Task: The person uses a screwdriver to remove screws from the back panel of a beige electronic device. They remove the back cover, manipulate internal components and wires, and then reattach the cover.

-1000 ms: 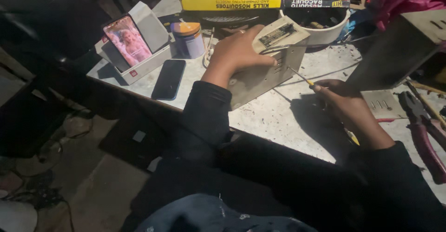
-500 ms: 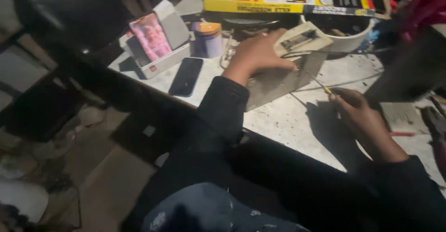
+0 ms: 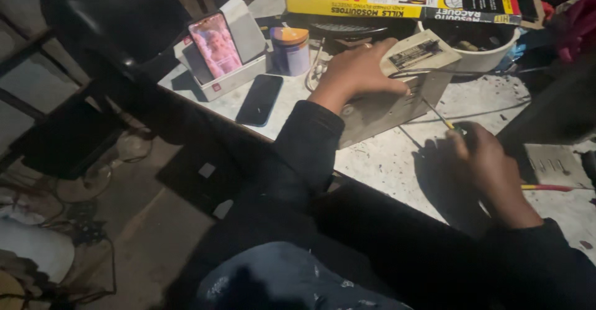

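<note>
1. Speckled white tabletop [image 3: 397, 161] is being used as the work surface.
2. A screwdriver [image 3: 442, 118] is being gripped by the closed right hand [image 3: 490, 167], tip at the box.
3. A beige metal box [image 3: 397, 92] is being pressed by the left hand [image 3: 357, 74], fingers spread on top.
4. A dark phone [image 3: 259, 99] is lying beyond.

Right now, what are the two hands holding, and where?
Right hand holds a screwdriver by its handle. Left hand presses on top of the beige metal box.
</note>
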